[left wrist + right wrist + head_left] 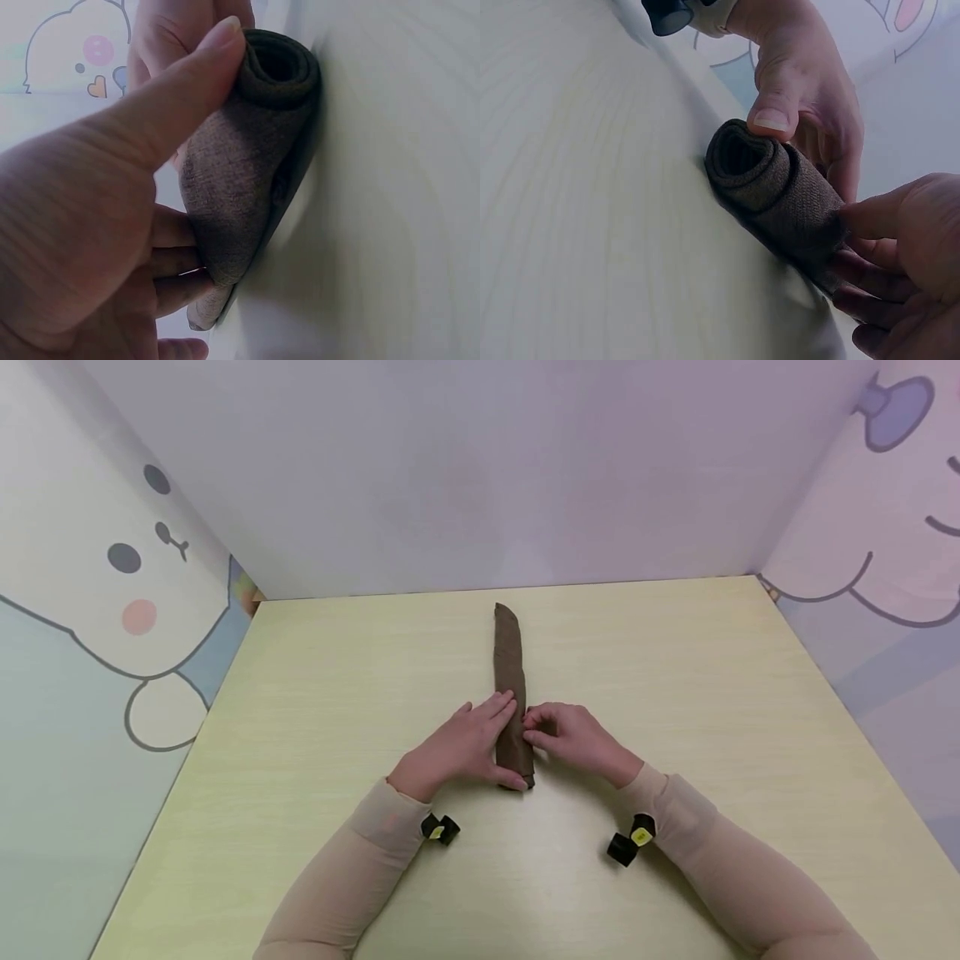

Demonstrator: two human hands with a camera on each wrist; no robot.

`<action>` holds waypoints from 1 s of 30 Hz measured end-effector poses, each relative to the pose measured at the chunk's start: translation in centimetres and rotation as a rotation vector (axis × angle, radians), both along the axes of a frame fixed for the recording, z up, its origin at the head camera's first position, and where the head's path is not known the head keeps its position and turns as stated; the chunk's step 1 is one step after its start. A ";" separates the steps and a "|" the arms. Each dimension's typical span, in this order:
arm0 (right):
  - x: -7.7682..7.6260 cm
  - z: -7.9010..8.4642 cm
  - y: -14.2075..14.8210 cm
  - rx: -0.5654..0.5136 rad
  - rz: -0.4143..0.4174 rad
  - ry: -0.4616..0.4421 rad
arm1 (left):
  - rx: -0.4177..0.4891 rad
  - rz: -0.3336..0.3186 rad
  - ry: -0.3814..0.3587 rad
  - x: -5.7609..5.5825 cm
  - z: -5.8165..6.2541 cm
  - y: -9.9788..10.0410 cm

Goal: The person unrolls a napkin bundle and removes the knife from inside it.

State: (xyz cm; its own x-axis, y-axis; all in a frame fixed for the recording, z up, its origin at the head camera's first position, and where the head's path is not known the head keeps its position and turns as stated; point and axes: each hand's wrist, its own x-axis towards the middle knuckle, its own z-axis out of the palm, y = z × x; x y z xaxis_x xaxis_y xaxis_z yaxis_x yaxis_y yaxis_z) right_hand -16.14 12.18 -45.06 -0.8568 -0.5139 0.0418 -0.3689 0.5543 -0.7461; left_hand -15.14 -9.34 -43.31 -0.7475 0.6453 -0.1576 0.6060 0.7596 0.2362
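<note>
A dark brown cloth [508, 652], rolled into a long narrow tube, lies lengthwise on the table in the head view. Its near end shows a hollow spiral of layers in both wrist views. My left hand [468, 743] rests across the roll from the left, fingers extended over its top and the thumb at the near end. From the right, my right hand [573, 739] pinches the roll's side edge between thumb and bent fingers. In the right wrist view, the thumb of that hand [915, 255] lies on the cloth's side and the fingers reach low along it.
The pale wood-grain table [337, 693] extends around the roll. A plain light wall [487, 477] stands behind it, with cartoon-printed panels [82, 610] at the sides. Small black devices [633, 839] are fixed near both wrists, over beige sleeves [750, 868].
</note>
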 end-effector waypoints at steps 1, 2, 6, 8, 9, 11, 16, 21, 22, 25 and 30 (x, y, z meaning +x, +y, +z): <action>-0.1 0.1 0.2 0.009 0.004 0.010 | 0.002 0.000 0.000 0.0 0.0 0.0; -0.1 0.2 0.4 0.018 0.006 0.019 | 0.006 0.000 0.001 0.0 0.0 0.0; -0.5 0.6 1.3 0.057 0.007 0.050 | 0.005 -0.002 0.012 0.0 -0.2 0.1; -0.7 0.6 1.6 0.066 0.015 0.043 | 0.000 -0.001 0.013 0.0 -0.2 0.2; -0.8 0.5 1.7 0.065 0.026 0.040 | -0.003 0.001 0.011 0.0 -0.2 0.2; -0.9 0.3 1.8 0.062 0.049 0.028 | -0.007 0.004 0.005 0.0 -0.2 0.2; -0.9 -0.2 1.7 0.051 0.097 0.029 | -0.011 0.005 -0.001 0.0 -0.1 0.2; -0.8 -0.5 1.5 0.036 0.106 0.052 | -0.014 0.001 0.008 0.0 -0.1 0.2; -0.8 -0.6 1.5 0.033 0.105 0.052 | -0.016 0.001 0.009 0.0 -0.1 0.2; -0.8 -0.6 1.4 0.027 0.100 0.050 | -0.020 0.003 0.009 0.0 -0.1 0.1; -0.8 -0.6 1.3 0.015 0.109 0.049 | -0.022 0.005 0.004 0.0 0.0 0.2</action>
